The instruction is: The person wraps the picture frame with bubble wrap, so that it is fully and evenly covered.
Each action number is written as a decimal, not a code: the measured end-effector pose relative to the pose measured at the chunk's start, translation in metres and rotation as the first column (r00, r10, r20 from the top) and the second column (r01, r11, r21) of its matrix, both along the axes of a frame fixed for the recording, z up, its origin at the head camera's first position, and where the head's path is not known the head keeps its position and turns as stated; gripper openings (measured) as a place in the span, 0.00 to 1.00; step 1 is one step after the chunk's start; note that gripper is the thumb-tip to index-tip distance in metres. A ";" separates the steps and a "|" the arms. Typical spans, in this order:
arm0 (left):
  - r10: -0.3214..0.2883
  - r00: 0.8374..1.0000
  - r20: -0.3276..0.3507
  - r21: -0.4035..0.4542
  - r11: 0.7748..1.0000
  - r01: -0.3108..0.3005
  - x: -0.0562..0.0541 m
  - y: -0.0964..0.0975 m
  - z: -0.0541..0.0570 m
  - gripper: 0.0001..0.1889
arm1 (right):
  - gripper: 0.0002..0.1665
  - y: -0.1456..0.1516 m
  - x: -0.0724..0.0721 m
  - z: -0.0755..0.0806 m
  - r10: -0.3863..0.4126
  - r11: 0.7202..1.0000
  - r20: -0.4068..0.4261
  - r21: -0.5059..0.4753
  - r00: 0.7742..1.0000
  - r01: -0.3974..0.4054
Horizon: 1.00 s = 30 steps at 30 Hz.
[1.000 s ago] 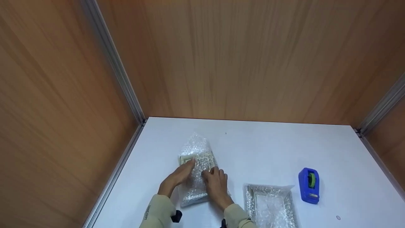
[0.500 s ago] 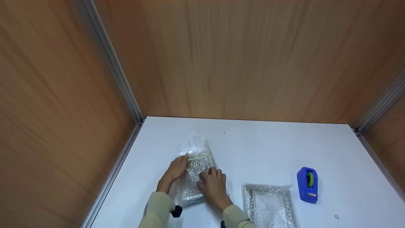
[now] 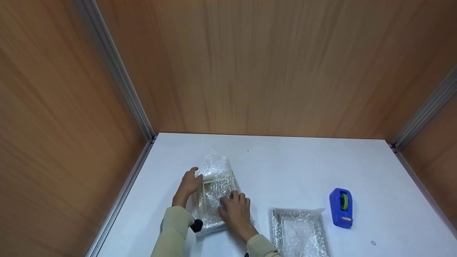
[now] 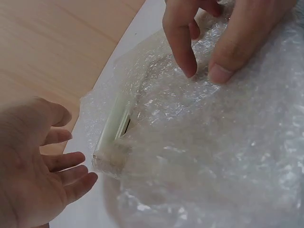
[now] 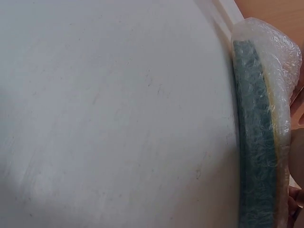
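Observation:
A picture frame wrapped in bubble wrap (image 3: 216, 194) lies on the white table (image 3: 292, 167). My left hand (image 3: 190, 178) is open with spread fingers beside the package's far-left corner. In the left wrist view this left hand (image 4: 57, 156) hovers just off the pale frame corner (image 4: 113, 137), not touching it. My right hand (image 3: 234, 206) rests on the near part of the package, and its fingertips (image 4: 218, 71) press the bubble wrap (image 4: 213, 156) down. The right wrist view shows only the package's dark green edge (image 5: 256, 128) under the wrap, seen from the side.
A second frame in bubble wrap (image 3: 298, 232) lies at the front right. A blue tape dispenser (image 3: 341, 207) stands further right. Wooden walls (image 3: 250, 71) with metal corner strips close in the table on three sides.
My left hand has slid off the top of the package to its far-left corner and opened. The right hand stays pressed on the wrap, shifted slightly left.

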<state>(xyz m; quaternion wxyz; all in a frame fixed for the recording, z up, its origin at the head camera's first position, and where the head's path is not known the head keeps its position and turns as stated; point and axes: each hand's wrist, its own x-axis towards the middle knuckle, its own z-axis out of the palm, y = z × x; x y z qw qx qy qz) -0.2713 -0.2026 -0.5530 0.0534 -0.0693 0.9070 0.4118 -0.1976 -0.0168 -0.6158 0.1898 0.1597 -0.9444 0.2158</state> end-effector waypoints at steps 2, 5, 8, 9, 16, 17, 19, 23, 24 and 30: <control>-0.010 0.998 0.055 0.010 1.000 0.010 -0.002 -0.001 0.001 0.29 | 0.11 0.000 0.001 0.001 -0.005 1.000 0.019 0.008 1.000 0.004; -0.014 0.992 0.126 0.026 1.000 0.011 -0.005 -0.002 -0.001 0.31 | 0.11 0.001 0.002 0.002 -0.013 1.000 0.057 0.024 0.998 0.012; -0.001 0.986 0.166 0.041 0.999 -0.006 -0.007 -0.004 -0.003 0.32 | 0.11 0.001 0.004 0.002 -0.011 0.999 0.076 0.033 0.997 0.008; 0.004 0.985 0.174 0.045 0.999 -0.012 -0.008 -0.005 -0.004 0.32 | 0.11 0.001 0.004 0.002 -0.011 0.999 0.078 0.034 0.997 0.008; 0.025 0.988 0.155 0.038 0.999 -0.031 -0.010 -0.003 -0.008 0.30 | 0.10 0.001 0.007 0.002 -0.028 0.998 0.053 0.051 0.998 0.026; 0.028 0.988 0.154 0.020 0.999 -0.031 -0.010 -0.002 -0.007 0.30 | 0.10 0.000 0.008 0.002 -0.029 0.998 0.052 0.053 0.998 0.027; 0.028 0.988 0.153 -0.029 0.999 -0.024 -0.010 0.000 -0.007 0.29 | 0.10 0.000 0.009 0.003 -0.029 0.998 0.062 0.054 0.998 0.026; -0.010 0.993 0.119 -0.084 0.996 0.020 -0.009 0.004 -0.005 0.24 | 0.10 0.000 0.010 0.002 -0.021 0.998 0.075 0.060 0.997 0.017; -0.024 0.994 0.111 -0.081 0.996 0.033 -0.009 0.005 -0.005 0.23 | 0.10 0.000 0.010 0.002 -0.020 0.998 0.072 0.062 0.997 0.016; -0.067 0.993 0.094 0.019 0.998 0.066 -0.010 0.011 -0.007 0.22 | 0.09 0.000 0.011 0.000 -0.022 0.997 -0.002 0.073 1.000 0.022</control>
